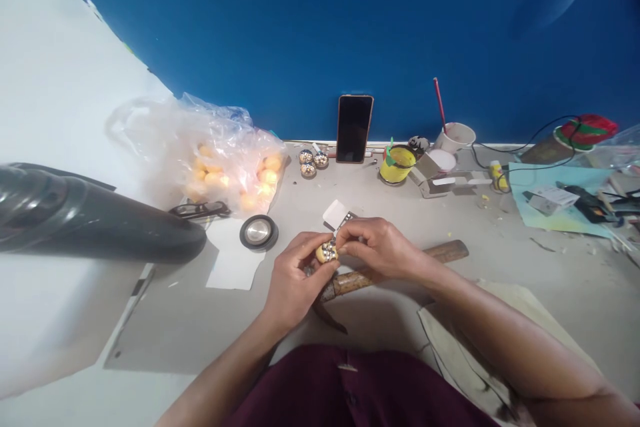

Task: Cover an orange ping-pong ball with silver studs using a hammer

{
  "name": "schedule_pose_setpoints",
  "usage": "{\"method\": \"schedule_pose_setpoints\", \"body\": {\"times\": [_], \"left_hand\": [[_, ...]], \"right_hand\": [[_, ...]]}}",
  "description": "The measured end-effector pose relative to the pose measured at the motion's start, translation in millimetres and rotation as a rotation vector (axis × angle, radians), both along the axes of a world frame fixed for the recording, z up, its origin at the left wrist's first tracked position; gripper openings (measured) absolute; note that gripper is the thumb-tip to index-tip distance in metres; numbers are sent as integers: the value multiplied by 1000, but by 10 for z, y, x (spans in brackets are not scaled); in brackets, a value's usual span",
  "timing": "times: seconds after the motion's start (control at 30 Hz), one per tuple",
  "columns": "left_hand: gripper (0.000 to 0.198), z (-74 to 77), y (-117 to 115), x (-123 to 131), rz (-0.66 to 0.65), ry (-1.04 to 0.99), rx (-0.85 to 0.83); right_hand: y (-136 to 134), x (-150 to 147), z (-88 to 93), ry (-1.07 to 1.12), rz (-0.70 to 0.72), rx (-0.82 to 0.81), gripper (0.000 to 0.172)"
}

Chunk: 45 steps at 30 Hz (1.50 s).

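Observation:
My left hand (294, 283) is curled around a small yellow ball studded with shiny bits (327, 253). My right hand (376, 245) pinches at the top right of the same ball, fingers pressed together; what its fingertips hold is too small to make out. Both hands hover low over the grey table (170, 327), just above a wooden-handled hammer (400, 265). A white card and a strip of small studs (340, 215) lie just beyond the hands.
A plastic bag of yellow balls (220, 167) lies at the back left, three finished decorated balls (310, 161) beside a phone (354, 128) leaning on the blue wall. A yellow pot (397, 164), cups, a round tin (259, 231), glasses and a dark tube (90, 220) are around.

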State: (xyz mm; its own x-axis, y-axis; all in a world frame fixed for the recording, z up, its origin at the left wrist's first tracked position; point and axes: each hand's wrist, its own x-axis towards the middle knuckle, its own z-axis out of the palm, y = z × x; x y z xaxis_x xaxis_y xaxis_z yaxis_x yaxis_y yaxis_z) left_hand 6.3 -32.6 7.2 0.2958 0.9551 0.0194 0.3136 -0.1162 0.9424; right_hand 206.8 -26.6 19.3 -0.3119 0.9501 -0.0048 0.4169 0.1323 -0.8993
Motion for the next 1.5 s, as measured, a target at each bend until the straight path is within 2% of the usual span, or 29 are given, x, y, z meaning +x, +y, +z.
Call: {"method": "schedule_pose_setpoints", "body": {"times": [0.17,0.23,0.33,0.43,0.5,0.6,0.7,0.8,0.93,1.07,1.17,1.27,1.37,1.5], "left_hand": [[31,-9,-9,22,-29,-54,-25],[31,-20,-13,30,-50,-90,-56],[33,-36,-9,31,-45,-189,-244],[42,-54,11,13,-18,-312,-462],[47,-60,27,3,-6,-371,-524],[47,-46,36,9,12,-400,-524],[42,-6,27,39,27,-369,-454],[39,13,14,60,24,-350,-398],[41,-27,17,42,-9,-440,-525],[45,-37,50,2,-58,-596,-673],[47,5,79,-23,-41,-666,-690],[42,36,99,-48,0,-706,-627],[38,19,115,-75,27,-709,-504],[35,-30,132,-110,60,-658,-366]], "right_hand": [[-7,-1,7,117,-74,-159,2],[2,-5,-6,185,-79,-245,9],[31,12,-9,270,-66,-320,14],[70,70,29,334,-167,-334,23],[86,104,57,353,-238,-325,28],[67,88,67,364,-212,-325,28],[11,-5,39,308,-130,-302,24],[-19,-60,23,241,-113,-255,21],[29,49,77,286,-118,-242,25],[74,196,149,94,-92,-197,21],[32,189,175,-139,54,-196,14],[-77,67,160,-451,249,-83,14],[-203,-101,64,-729,389,60,24],[-290,-257,-134,-833,439,205,32]]}}
